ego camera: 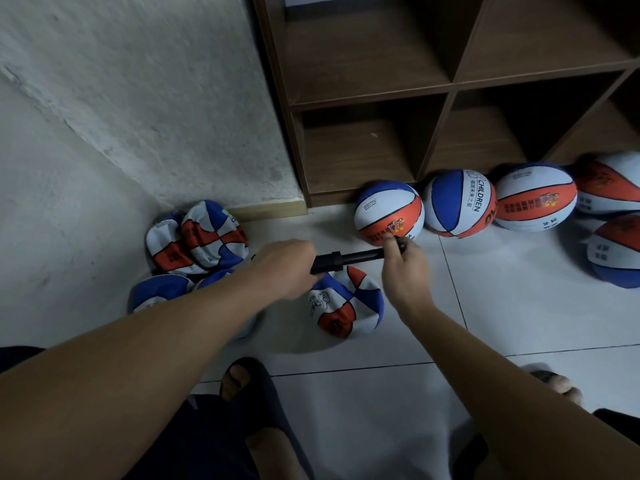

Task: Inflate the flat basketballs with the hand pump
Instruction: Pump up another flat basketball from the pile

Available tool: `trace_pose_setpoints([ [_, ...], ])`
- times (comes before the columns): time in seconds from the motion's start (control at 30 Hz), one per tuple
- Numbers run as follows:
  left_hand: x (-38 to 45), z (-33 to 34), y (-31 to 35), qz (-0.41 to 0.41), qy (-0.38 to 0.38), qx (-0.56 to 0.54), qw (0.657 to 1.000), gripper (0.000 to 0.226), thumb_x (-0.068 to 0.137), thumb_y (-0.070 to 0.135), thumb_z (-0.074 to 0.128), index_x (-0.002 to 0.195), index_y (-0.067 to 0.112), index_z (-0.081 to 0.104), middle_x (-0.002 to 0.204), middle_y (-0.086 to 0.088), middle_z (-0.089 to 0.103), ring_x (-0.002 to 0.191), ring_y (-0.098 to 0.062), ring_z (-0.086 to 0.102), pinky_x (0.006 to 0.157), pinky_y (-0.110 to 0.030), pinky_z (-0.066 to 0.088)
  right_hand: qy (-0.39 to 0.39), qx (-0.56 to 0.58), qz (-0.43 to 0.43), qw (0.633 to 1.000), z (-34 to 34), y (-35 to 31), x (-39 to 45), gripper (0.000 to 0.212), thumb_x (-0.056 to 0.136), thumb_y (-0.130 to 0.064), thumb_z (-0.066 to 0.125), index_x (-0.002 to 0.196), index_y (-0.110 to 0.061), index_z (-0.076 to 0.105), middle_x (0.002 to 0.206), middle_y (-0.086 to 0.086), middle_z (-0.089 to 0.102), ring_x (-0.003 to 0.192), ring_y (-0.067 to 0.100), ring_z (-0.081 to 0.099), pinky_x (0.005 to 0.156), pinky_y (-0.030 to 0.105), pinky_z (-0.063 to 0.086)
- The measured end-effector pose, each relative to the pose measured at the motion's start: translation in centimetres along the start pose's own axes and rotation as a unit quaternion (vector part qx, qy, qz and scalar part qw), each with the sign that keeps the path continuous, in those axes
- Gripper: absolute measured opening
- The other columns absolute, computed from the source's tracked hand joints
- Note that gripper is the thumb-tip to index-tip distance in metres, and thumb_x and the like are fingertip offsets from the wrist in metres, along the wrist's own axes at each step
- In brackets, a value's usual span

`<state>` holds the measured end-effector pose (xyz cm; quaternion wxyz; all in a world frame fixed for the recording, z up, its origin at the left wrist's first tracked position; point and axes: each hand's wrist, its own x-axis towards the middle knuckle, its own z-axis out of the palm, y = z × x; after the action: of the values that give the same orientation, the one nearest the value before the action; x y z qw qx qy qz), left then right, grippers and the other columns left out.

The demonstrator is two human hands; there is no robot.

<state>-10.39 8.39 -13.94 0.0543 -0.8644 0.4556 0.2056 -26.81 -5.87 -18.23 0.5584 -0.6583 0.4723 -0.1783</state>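
A black hand pump (349, 259) is held level above the floor. My left hand (285, 268) grips its thick handle end. My right hand (407, 271) pinches the far tip of the pump, close to a round red, white and blue basketball (388, 213). Whether the tip touches that ball is unclear. A flat, crumpled basketball (346, 304) lies on the tiles right under the pump. More flat balls (197, 237) are piled in the wall corner at the left, with another flat one (159, 292) in front of them, partly behind my left forearm.
Several inflated balls (460, 202) line the foot of a brown wooden cubby shelf (446, 88), with more at the right (616, 251). A rough white wall (121, 98) stands at the left. My feet (242, 379) in dark slippers are on the white tiled floor (485, 323).
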Motion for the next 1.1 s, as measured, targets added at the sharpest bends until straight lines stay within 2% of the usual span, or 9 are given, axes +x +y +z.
trace_pose_setpoints([
  [0.13, 0.1, 0.5, 0.3, 0.003, -0.003, -0.011, 1.000, 0.024, 0.102, 0.045, 0.069, 0.090, 0.023, 0.068, 0.075, 0.002, 0.067, 0.066, -0.021, 0.067, 0.060, -0.034, 0.052, -0.026, 0.008, -0.018, 0.999, 1.6, -0.7, -1.6, 0.037, 0.113, -0.041, 0.048, 0.094, -0.012, 0.061, 0.071, -0.002, 0.057, 0.063, 0.012, 0.051, 0.063, 0.038, 0.045],
  [0.27, 0.1, 0.4, 0.1, 0.018, -0.010, 0.001, 1.000, 0.025, 0.101, 0.049, 0.071, 0.103, 0.024, 0.073, 0.080, 0.003, 0.067, 0.068, -0.019, 0.066, 0.057, -0.033, 0.044, -0.070, 0.014, 0.006, 0.997, 3.0, -0.4, -2.7, 0.042, 0.111, -0.049, 0.046, 0.097, -0.011, 0.060, 0.079, 0.008, 0.063, 0.072, 0.019, 0.057, 0.068, 0.043, 0.048],
  [0.37, -0.1, 0.4, 0.9, 0.019, -0.013, -0.015, 1.000, 0.027, 0.101, 0.048, 0.071, 0.097, 0.021, 0.071, 0.077, 0.001, 0.067, 0.065, -0.021, 0.066, 0.055, -0.033, 0.043, -0.077, 0.015, 0.005, 0.997, 3.3, -0.4, -2.5, 0.040, 0.110, -0.051, 0.047, 0.094, -0.016, 0.061, 0.085, 0.009, 0.067, 0.079, 0.022, 0.062, 0.074, 0.048, 0.052],
  [0.57, 0.1, 0.5, 0.7, 0.028, -0.007, -0.030, 0.999, 0.026, 0.099, 0.050, 0.072, 0.087, 0.027, 0.067, 0.073, 0.004, 0.067, 0.063, -0.019, 0.067, 0.059, -0.033, 0.052, -0.139, 0.011, -0.028, 0.990, 0.8, -0.4, -1.3, 0.038, 0.113, -0.041, 0.050, 0.095, -0.009, 0.061, 0.075, 0.003, 0.056, 0.065, 0.011, 0.050, 0.063, 0.031, 0.045],
  [0.73, 0.3, 0.1, -1.5, 0.004, -0.009, 0.008, 1.000, 0.025, 0.102, 0.046, 0.069, 0.084, 0.028, 0.064, 0.073, 0.004, 0.066, 0.064, -0.017, 0.065, 0.056, -0.031, 0.043, -0.072, 0.072, 0.069, 0.992, -3.4, 0.7, 1.9, 0.027, 0.108, -0.036, 0.054, 0.090, -0.016, 0.058, 0.067, 0.001, 0.046, 0.057, 0.016, 0.039, 0.049, 0.031, 0.034],
  [0.87, 0.6, 0.3, -1.0, 0.021, -0.004, -0.001, 1.000, 0.026, 0.101, 0.045, 0.068, 0.082, 0.027, 0.063, 0.073, 0.003, 0.066, 0.065, -0.019, 0.066, 0.057, -0.033, 0.048, -0.011, 0.059, 0.072, 0.996, -3.5, 0.4, 2.2, 0.024, 0.092, -0.039, 0.052, 0.078, -0.019, 0.051, 0.066, 0.003, 0.041, 0.061, 0.020, 0.034, 0.057, 0.040, 0.030],
  [0.93, 0.7, 0.4, -0.5, 0.029, 0.014, 0.000, 0.999, 0.027, 0.100, 0.045, 0.068, 0.082, 0.026, 0.064, 0.072, 0.003, 0.065, 0.064, -0.020, 0.065, 0.057, -0.033, 0.050, 0.034, 0.055, 0.056, 0.996, -2.2, -0.4, 1.1, 0.024, 0.094, -0.035, 0.051, 0.077, -0.017, 0.052, 0.067, 0.003, 0.041, 0.066, 0.022, 0.037, 0.061, 0.042, 0.032],
  [1.0, 0.7, 0.6, -0.1, 0.033, 0.025, 0.003, 0.999, 0.028, 0.101, 0.045, 0.069, 0.081, 0.026, 0.063, 0.072, 0.003, 0.064, 0.063, -0.020, 0.065, 0.055, -0.033, 0.048, 0.052, 0.051, 0.030, 0.997, -0.8, -1.0, -0.4, 0.025, 0.101, -0.023, 0.050, 0.079, -0.013, 0.054, 0.067, 0.001, 0.044, 0.065, 0.016, 0.040, 0.061, 0.036, 0.034],
  [1.1, 0.6, 0.9, 0.1, 0.039, 0.013, -0.016, 0.999, 0.027, 0.101, 0.048, 0.070, 0.087, 0.025, 0.067, 0.075, 0.003, 0.067, 0.064, -0.020, 0.067, 0.058, -0.035, 0.053, 0.037, 0.077, 0.015, 0.996, 1.0, -1.6, -2.0, 0.021, 0.105, -0.016, 0.050, 0.086, -0.010, 0.057, 0.067, 0.000, 0.046, 0.054, 0.004, 0.042, 0.053, 0.027, 0.039],
])
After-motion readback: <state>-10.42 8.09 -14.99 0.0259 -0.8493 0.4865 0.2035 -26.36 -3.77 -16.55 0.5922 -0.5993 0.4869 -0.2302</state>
